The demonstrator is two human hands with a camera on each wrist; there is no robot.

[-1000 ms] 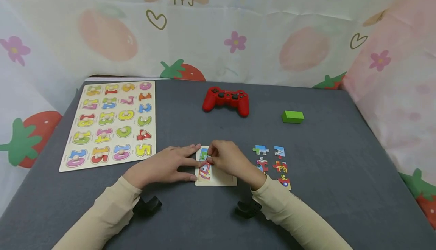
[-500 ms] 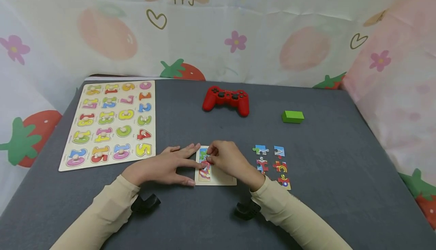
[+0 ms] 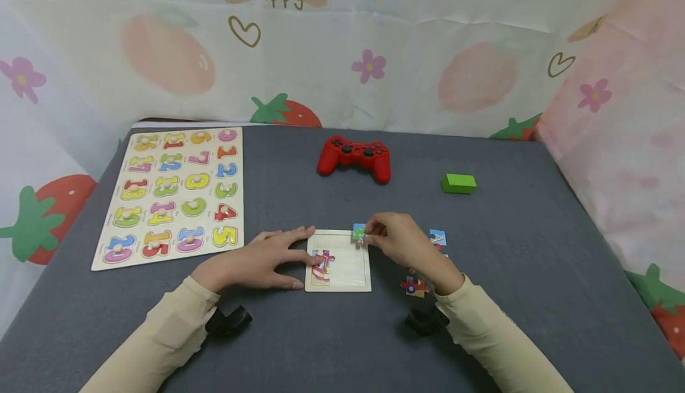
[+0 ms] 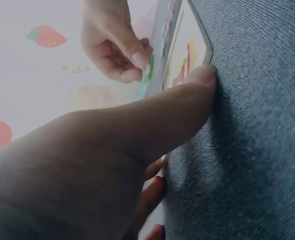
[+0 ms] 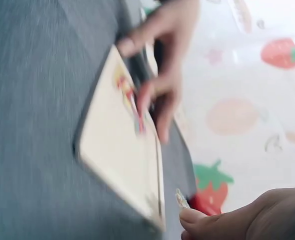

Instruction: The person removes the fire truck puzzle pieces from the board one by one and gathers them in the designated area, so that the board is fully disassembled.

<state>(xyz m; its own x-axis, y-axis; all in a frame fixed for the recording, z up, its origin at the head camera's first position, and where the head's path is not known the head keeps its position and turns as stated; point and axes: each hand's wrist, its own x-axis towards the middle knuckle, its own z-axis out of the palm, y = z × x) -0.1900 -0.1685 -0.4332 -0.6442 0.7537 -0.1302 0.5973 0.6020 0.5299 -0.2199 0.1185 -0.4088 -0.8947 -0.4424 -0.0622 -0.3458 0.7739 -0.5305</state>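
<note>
A small pale puzzle tray [image 3: 348, 271] lies on the grey table, with joined jigsaw pieces [image 3: 321, 275] along its lower left side. My left hand [image 3: 254, 265] rests at the tray's left edge, fingers spread, its index finger touching those pieces. Between thumb and fingers, my right hand [image 3: 404, 243] pinches a blue and green jigsaw piece [image 3: 358, 232] over the tray's upper right corner. In the left wrist view that green jigsaw piece [image 4: 150, 69] shows at the right fingertips. The right wrist view is blurred and shows the held piece [image 5: 181, 199] nearly edge-on.
Loose jigsaw pieces [image 3: 414, 287] lie right of the tray, partly hidden under my right arm; another blue piece [image 3: 437, 237] shows beyond. A number peg board [image 3: 176, 200] is at left. A red game controller [image 3: 354, 156] and a green block [image 3: 459, 184] stand farther back.
My right hand has lifted the blue and green piece from the tray's upper left and carried it right, uncovering the tray's bare floor. My left hand has stayed almost still.
</note>
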